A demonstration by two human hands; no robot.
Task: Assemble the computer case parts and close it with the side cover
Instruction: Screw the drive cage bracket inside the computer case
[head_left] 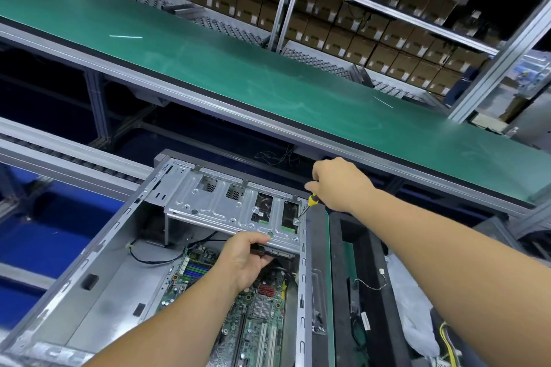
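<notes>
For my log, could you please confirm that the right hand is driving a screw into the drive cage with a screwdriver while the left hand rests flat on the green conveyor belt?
Not quite: in the head view the left hand grips the near edge of the drive cage, not the green conveyor belt. The right hand does hold the screwdriver at the cage's corner.

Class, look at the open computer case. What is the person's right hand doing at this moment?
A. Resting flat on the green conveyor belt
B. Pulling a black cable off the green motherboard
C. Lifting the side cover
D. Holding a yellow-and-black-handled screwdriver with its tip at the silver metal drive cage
D: the right hand grips the yellow-and-black-handled screwdriver, whose tip meets the right corner of the silver metal drive cage.
</notes>
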